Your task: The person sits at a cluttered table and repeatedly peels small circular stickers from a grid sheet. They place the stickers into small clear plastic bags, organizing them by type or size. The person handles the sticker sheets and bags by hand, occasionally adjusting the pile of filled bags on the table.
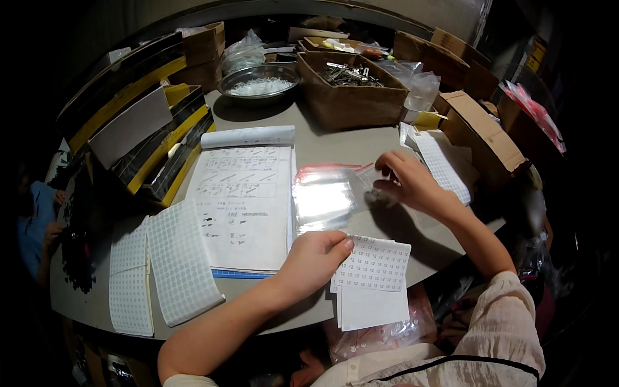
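My left hand (316, 261) pinches small sheets of printed number stickers (374, 267) between thumb and fingers at the table's front edge. Blank white paper hangs below the printed sheet. My right hand (409, 180) is farther up and to the right, its fingers curled at a small clear plastic bag (365, 183). Exactly how the fingertips meet the bag is hard to see. Beside it lies a stack of clear zip bags (324, 197) with red top edges, shining with glare. Left of the stack rests a notepad (248, 193) with handwriting and sketches, its top page folded back.
More sticker sheets lie at the left (180, 261) and right (445, 164). Black-and-yellow boxes (158, 145) stand at left. Behind are a metal bowl (260, 84) of clear bits and a brown box (351, 103) of metal pieces. Another person's hand (55, 232) works beside dark pieces (77, 258).
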